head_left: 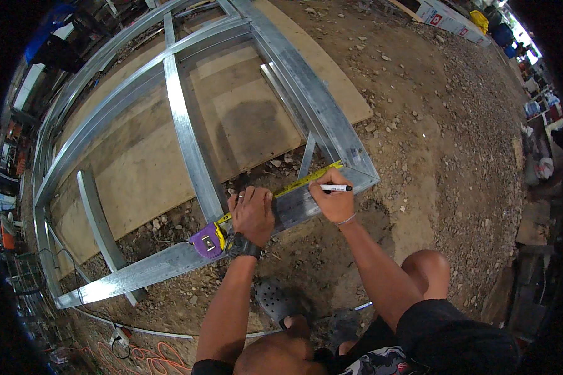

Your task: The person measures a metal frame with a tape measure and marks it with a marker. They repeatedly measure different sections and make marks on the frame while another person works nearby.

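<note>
My left hand [253, 216] is closed over a galvanized steel tube [169, 262], its fingers bent across the far edge and pressing on the yellow blade [306, 180] of a tape measure. The purple and yellow tape measure case [207, 241] rests on the tube beside my left wrist. The blade runs right along the tube's far edge to near the frame's corner. A white marker [335, 187] with a black end is held in my right hand [333, 204], close to the blade near that corner. The marker's writing tip is hidden by my fingers.
The welded steel frame [180, 119] with crossbars lies over plywood sheets [231, 125] on stony dirt ground [431, 125]. A loose-looking short tube [97, 215] crosses at left. Orange cord [159, 357] lies lower left. Boxes [450, 24] stand far right. My shoes are just below the tube.
</note>
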Available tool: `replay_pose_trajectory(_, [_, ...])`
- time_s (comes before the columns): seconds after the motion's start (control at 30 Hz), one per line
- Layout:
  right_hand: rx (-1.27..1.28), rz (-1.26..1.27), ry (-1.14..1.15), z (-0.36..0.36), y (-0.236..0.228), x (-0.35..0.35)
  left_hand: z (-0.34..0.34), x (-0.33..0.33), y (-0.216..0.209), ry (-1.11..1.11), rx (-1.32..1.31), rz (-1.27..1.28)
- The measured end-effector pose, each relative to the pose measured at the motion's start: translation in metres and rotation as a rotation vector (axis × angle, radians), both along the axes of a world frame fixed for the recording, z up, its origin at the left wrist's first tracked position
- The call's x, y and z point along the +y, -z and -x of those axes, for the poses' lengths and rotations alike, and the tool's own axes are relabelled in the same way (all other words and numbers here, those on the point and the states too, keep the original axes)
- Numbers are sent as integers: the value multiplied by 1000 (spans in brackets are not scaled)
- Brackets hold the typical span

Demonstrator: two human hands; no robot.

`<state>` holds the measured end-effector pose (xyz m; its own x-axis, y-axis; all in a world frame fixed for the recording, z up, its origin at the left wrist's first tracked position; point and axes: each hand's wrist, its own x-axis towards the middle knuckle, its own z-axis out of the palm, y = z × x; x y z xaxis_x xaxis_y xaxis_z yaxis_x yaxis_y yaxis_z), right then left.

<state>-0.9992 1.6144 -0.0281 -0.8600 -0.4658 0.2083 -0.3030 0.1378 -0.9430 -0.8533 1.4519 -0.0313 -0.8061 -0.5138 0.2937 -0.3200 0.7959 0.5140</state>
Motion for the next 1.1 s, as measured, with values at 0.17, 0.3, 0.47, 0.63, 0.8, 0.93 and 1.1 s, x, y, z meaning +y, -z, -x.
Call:
replay_pose_trajectory(0.17, [-11,-10,-3,0,6,1,-1,0,1,-12,-18,18])
replay_pose_trajectory(0.3, [-124,155,23,1,13,2,0,1,-1,-1,-17,16])
replay_pose_trajectory(0.47, [-135,180,43,-3,5,-2,-1,0,0,-11,-23,-16])
replay_pose_trajectory(0.63, [-77,-17,-39,-19,1,-12,-3,-1,-7,31,-29,-24])
replay_pose_trajectory(0.8, [-31,-83,-61,-21,1,-12,-2,1,-5,14,-30,-57])
replay_pose_trajectory(0.93, [-18,-78,-55,-23,-3,-17,-2,1,-6,3,-10,-43])
replay_pose_trajectory(1.1, [34,-145,-55,-22,-3,-16,-2,0,-7,8,-33,-40])
